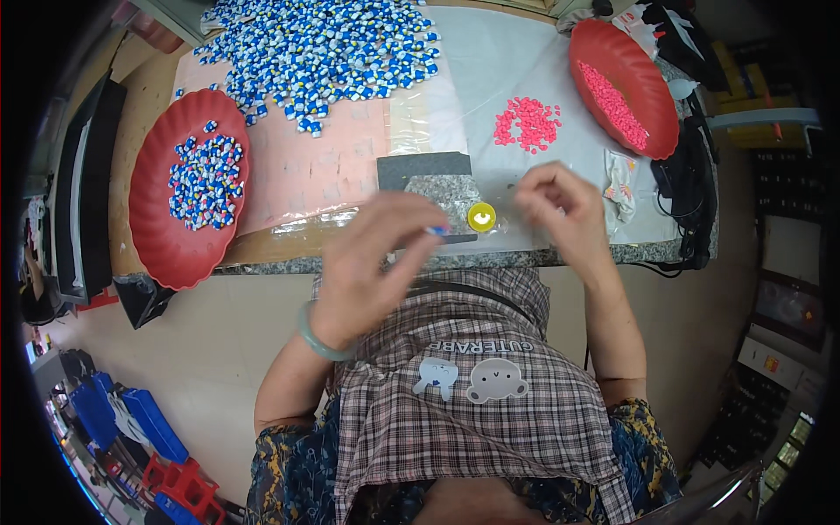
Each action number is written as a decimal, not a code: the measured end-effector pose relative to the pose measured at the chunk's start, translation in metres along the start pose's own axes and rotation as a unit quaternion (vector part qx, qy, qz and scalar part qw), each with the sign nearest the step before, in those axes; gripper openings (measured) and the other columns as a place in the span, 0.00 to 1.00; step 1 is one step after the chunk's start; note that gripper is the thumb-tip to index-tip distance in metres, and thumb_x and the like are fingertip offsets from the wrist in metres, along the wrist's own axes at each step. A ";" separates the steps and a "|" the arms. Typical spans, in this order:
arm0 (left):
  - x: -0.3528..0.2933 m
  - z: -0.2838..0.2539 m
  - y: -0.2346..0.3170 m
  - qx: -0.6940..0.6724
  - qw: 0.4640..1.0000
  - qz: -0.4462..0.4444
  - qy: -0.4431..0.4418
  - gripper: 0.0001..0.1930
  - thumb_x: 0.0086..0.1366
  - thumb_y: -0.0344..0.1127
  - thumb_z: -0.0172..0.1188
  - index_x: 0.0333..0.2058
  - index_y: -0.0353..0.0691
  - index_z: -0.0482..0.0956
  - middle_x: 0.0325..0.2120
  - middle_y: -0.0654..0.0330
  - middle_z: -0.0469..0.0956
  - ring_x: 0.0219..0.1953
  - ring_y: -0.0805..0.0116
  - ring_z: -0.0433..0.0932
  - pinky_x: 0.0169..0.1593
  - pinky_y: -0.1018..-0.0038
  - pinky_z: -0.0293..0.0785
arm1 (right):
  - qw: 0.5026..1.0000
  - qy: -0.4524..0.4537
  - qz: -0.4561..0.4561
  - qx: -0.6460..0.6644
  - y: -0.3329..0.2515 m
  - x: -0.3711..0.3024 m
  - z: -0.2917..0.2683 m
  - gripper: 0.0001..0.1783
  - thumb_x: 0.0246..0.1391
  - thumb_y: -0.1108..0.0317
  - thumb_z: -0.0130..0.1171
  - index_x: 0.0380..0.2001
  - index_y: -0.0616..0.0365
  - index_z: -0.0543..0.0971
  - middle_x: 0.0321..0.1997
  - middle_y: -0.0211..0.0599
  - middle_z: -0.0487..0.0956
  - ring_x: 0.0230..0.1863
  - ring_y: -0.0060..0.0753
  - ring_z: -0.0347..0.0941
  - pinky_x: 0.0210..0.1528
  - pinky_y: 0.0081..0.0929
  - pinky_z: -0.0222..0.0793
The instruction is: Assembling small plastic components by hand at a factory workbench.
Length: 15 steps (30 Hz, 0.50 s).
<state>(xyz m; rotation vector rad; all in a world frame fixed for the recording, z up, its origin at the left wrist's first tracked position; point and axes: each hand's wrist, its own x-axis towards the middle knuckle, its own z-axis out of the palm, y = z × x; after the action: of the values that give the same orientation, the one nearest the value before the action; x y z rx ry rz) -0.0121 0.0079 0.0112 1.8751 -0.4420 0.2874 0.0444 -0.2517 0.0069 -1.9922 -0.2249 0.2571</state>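
My left hand (376, 262), with a pale green bangle at the wrist, pinches a small blue-and-white piece (437, 231) with a touch of pink between thumb and fingertips. Just right of that piece, a small round yellow pot (481, 217) stands near the table's front edge. My right hand (564, 210) is raised on the pot's other side, fingers curled together and slightly blurred; whatever they hold is too small to make out. Beyond it, a patch of small pink pieces (528, 124) lies on the pale sheet.
At the left, a red scalloped dish (144, 206) holds blue-and-white pieces with pink bits. A large heap of blue-and-white pieces (315, 52) covers the far left. Another red dish (604, 48), far right, contains pink pieces. A crumpled wrapper (620, 185) and black cables (687, 188) lie right.
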 end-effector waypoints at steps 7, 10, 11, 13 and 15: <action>-0.015 -0.105 -0.032 0.373 0.903 -0.039 0.212 0.10 0.61 0.19 0.62 0.42 0.34 0.82 0.42 0.55 0.82 0.42 0.60 0.80 0.43 0.70 0.78 | 0.944 0.154 -0.135 -0.260 0.043 0.033 -0.006 0.06 0.55 0.73 0.66 0.36 0.63 0.81 0.32 0.36 0.79 0.29 0.29 0.77 0.31 0.26 0.71; -0.014 -0.113 -0.032 0.491 0.845 -0.023 0.211 0.12 0.61 0.22 0.62 0.44 0.36 0.82 0.48 0.52 0.79 0.52 0.52 0.76 0.57 0.59 0.70 | 0.932 0.163 -0.143 -0.289 0.039 0.037 -0.004 0.06 0.55 0.73 0.66 0.34 0.62 0.80 0.31 0.38 0.78 0.28 0.33 0.77 0.31 0.29 0.71; -0.008 -0.105 -0.032 0.492 0.849 0.007 0.194 0.13 0.61 0.22 0.62 0.45 0.37 0.82 0.48 0.53 0.79 0.50 0.51 0.76 0.55 0.60 0.72 | 0.924 0.171 -0.140 -0.313 0.038 0.037 -0.005 0.06 0.54 0.73 0.67 0.33 0.62 0.80 0.30 0.38 0.78 0.28 0.34 0.76 0.30 0.31 0.71; -0.001 -0.086 -0.047 0.414 0.894 0.036 0.166 0.15 0.58 0.20 0.60 0.45 0.37 0.81 0.49 0.52 0.78 0.50 0.50 0.76 0.51 0.61 0.75 | 0.925 0.163 -0.129 -0.318 0.037 0.037 -0.009 0.06 0.54 0.73 0.66 0.31 0.62 0.79 0.29 0.39 0.77 0.27 0.36 0.75 0.30 0.32 0.70; 0.015 -0.061 -0.052 0.375 0.916 0.036 0.141 0.15 0.57 0.18 0.56 0.43 0.36 0.80 0.44 0.52 0.78 0.47 0.51 0.78 0.47 0.63 0.77 | 0.929 0.153 -0.125 -0.313 0.036 0.036 -0.012 0.06 0.54 0.74 0.66 0.31 0.62 0.78 0.29 0.38 0.77 0.27 0.35 0.75 0.31 0.32 0.70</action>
<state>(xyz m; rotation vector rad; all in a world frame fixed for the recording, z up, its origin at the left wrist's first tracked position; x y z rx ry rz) 0.0250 0.0786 -0.0063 2.5079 -0.2079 0.8614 0.0839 -0.2669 -0.0237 -2.5638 -0.3908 -0.3329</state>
